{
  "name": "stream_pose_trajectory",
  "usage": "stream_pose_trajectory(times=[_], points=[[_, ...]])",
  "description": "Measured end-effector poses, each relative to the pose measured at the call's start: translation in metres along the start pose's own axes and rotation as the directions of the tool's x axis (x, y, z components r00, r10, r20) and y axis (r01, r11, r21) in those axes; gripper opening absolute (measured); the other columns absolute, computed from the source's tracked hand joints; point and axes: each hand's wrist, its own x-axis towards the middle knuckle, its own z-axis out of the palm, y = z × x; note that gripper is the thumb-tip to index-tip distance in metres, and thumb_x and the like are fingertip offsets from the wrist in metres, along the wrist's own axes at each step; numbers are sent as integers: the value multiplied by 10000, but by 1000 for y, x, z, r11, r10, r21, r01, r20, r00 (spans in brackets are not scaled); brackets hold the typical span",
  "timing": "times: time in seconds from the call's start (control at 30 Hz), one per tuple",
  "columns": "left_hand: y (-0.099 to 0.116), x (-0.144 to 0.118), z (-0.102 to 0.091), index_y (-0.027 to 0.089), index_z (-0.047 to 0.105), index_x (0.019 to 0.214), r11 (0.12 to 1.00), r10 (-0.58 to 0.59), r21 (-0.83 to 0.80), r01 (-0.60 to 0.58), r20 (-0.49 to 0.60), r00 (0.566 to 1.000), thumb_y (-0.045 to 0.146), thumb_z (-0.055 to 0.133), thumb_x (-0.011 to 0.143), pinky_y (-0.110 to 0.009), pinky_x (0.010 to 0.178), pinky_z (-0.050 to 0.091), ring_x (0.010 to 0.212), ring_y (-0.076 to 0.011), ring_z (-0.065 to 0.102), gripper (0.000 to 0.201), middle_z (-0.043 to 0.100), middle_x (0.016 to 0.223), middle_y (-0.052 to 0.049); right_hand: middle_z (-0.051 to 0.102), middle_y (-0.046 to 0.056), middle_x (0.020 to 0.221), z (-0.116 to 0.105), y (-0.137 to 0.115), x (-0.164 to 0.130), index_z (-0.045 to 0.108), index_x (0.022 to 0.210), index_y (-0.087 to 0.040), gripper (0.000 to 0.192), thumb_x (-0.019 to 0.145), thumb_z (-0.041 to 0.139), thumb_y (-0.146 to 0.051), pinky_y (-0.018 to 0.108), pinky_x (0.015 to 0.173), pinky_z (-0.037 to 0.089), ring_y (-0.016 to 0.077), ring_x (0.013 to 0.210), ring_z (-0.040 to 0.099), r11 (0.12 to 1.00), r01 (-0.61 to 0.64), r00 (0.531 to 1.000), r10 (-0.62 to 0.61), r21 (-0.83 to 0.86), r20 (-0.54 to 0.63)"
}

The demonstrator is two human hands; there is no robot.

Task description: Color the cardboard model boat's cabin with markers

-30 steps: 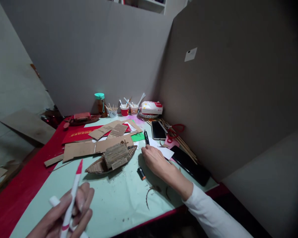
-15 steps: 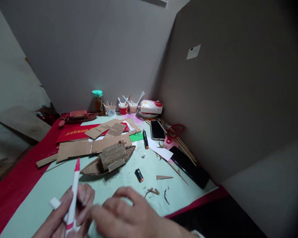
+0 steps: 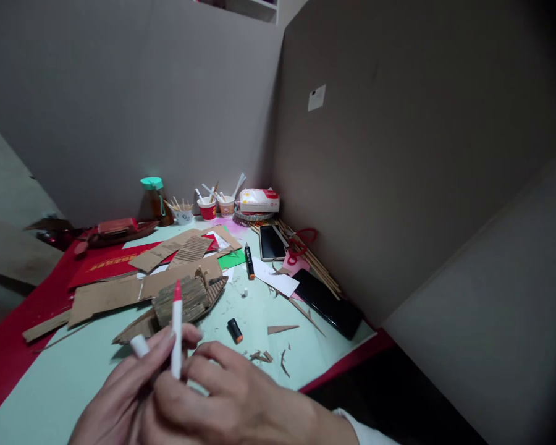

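Note:
A white marker with a red-pink tip (image 3: pixel 176 340) stands upright between my hands, tip up. The fingers of my left hand (image 3: pixel 120 389) are closed around its side. Out of the same hand pokes the end of a second white, rod-like piece (image 3: pixel 139 345); its lower part is hidden. My right hand (image 3: pixel 231 392) is curled at the marker's lower end, fingers bent against it and partly covering my left hand. Just beyond the hands lies a model boat of brown cardboard with a slatted roof (image 3: pixel 164 303), partly hidden behind the marker and fingers.
A black cap (image 3: pixel 235 330), a black marker (image 3: pixel 249 262) and cardboard scraps (image 3: pixel 282 329) lie to the right. Cardboard sheets (image 3: pixel 104 300) cover the left. Farther back are a red boat (image 3: pixel 120 230), cups (image 3: pixel 207 210), a bottle (image 3: pixel 157 201), a phone (image 3: pixel 272 242) and red-handled scissors (image 3: pixel 302 242).
My view has turned right, so the table things sit farther left. The marker has moved up and right, in front of the boat. My right hand has closed in on its lower end.

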Motion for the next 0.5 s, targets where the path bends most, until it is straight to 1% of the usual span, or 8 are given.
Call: stream_pose_trajectory(times=[0.07, 0.13, 0.17, 0.2, 0.27, 0.33, 0.4, 0.5], points=[[10, -1, 30, 213, 875, 899, 997, 6, 74, -11, 76, 997, 538, 1026, 467, -226, 820, 673, 1049, -267, 754, 561, 799, 921, -47, 779, 59, 967, -17, 11, -5, 798, 969, -143, 259, 1044, 560, -74, 312, 708, 632, 154, 710, 617, 998, -48, 999, 47, 51, 18], [16, -1, 59, 195, 861, 889, 996, 13, 82, -29, 197, 980, 494, 1055, 411, -202, 770, 647, 867, -187, 712, 596, 778, 887, -40, 818, 140, 1017, -38, 21, -12, 793, 1080, -35, 278, 1060, 517, -57, 350, 724, 659, 206, 789, 685, 991, -93, 996, 93, 91, 14], [16, 1, 73, 196, 853, 934, 995, 35, 83, -57, 246, 969, 520, 1037, 494, -180, 668, 605, 760, -136, 659, 576, 758, 872, -21, 828, 184, 1105, -49, 25, -16, 761, 1208, 14, 310, 1068, 490, -45, 381, 809, 682, 243, 899, 726, 987, -145, 989, 142, 74, 36], [13, 5, 86, 176, 832, 985, 993, 49, 90, -80, 298, 953, 539, 973, 669, -175, 620, 566, 703, -102, 615, 502, 742, 877, -18, 828, 202, 1141, -58, 29, -22, 735, 1277, 22, 328, 1081, 481, -52, 387, 855, 689, 260, 985, 737, 982, -181, 983, 178, 58, 47], [4, 17, 109, 160, 765, 1066, 982, 56, 148, -116, 360, 931, 492, 785, 945, -188, 434, 401, 521, -73, 475, 354, 645, 736, 28, 826, 202, 1116, -73, 36, -33, 726, 1320, -26, 317, 1082, 517, -47, 388, 852, 691, 262, 1032, 740, 975, -218, 976, 218, -42, -14], [-10, 34, 129, 176, 689, 1109, 960, 34, 245, -139, 387, 922, 381, 714, 1038, -191, 401, 312, 455, -56, 374, 219, 584, 726, 75, 807, 203, 1164, -83, 41, -46, 698, 1415, -69, 380, 1065, 558, -25, 400, 874, 684, 265, 1076, 738, 956, -278, 960, 274, -93, -56], [-24, 53, 147, 178, 675, 1155, 927, 50, 327, -186, 383, 923, 340, 746, 1023, -217, 501, 469, 592, -92, 555, 220, 655, 870, 32, 778, 205, 1230, -88, 43, -58, 645, 1521, -100, 501, 1034, 599, 8, 413, 906, 675, 275, 1130, 733, 944, -315, 948, 309, -94, -76], [-42, 77, 167, 190, 676, 1267, 862, 100, 430, -268, 373, 922, 389, 741, 1022, -370, 757, 643, 880, -192, 719, 323, 731, 1129, -54, 745, 206, 1280, -94, 43, -73, 603, 1584, -120, 618, 992, 601, 59, 421, 954, 665, 292, 1198, 725, 939, -332, 942, 325, -86, -86]])
